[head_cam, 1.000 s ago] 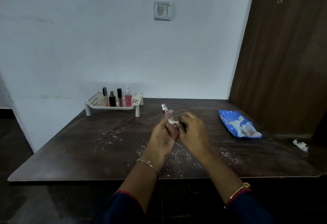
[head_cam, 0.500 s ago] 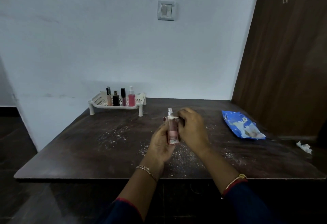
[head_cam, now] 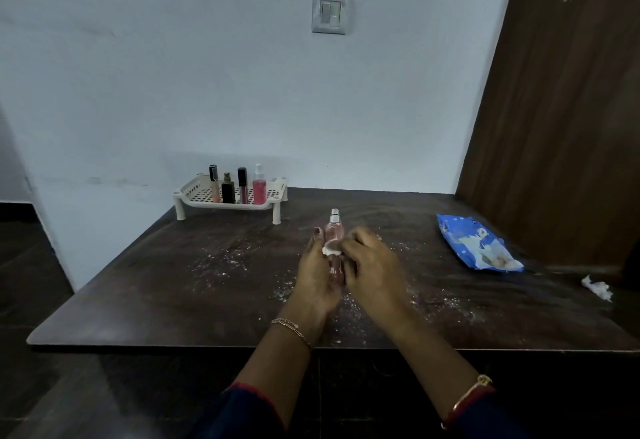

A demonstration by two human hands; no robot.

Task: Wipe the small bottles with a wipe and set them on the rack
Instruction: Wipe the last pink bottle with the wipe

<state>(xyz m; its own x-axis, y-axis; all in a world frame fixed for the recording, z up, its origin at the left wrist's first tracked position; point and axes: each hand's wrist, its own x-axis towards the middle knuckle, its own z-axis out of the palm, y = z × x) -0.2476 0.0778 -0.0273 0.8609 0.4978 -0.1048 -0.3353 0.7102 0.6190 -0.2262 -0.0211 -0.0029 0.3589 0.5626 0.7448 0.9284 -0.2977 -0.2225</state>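
Pink bottle (head_cam: 334, 248) with the silver cap is what I am cleaning right now. It stands almost straight up in my left hand (head_cam: 318, 272), over the middle of the dark table (head_cam: 138, 286), well in front of the white rack (head_cam: 231, 200) and a bit to the right of it.

A second ago the bottle leaned away from me, with its cap tipped to the left. Now it is upright. The white wipe (head_cam: 331, 250) has moved too. Half a second ago it was up near the cap. Now it sits lower, on the middle of the bottle, so I think the top is done and the rub is going down the body.

My left fingers are curled around the back and lower part of the bottle and hold it tight. My right hand (head_cam: 372, 265) pinches the small wipe and presses it on the bottle. My right fingertips are hidden behind the knuckles, so I am only guessing how they pinch.

Four small bottles and tubes already stand in a row on the rack: a tube with a black cap (head_cam: 214, 183), a short dark bottle (head_cam: 228, 190), another tube with a black cap (head_cam: 242, 185) and a pink spray bottle (head_cam: 258, 185). There is room on the rack to the right of them.

The blue wipe pack (head_cam: 467, 241) lies far to the right of the rack, and a crumpled used wipe (head_cam: 597, 288) lies farther right still. White crumbs are spread on the table under my hands.

I think this bottle is nearly clean and will go on the rack next.
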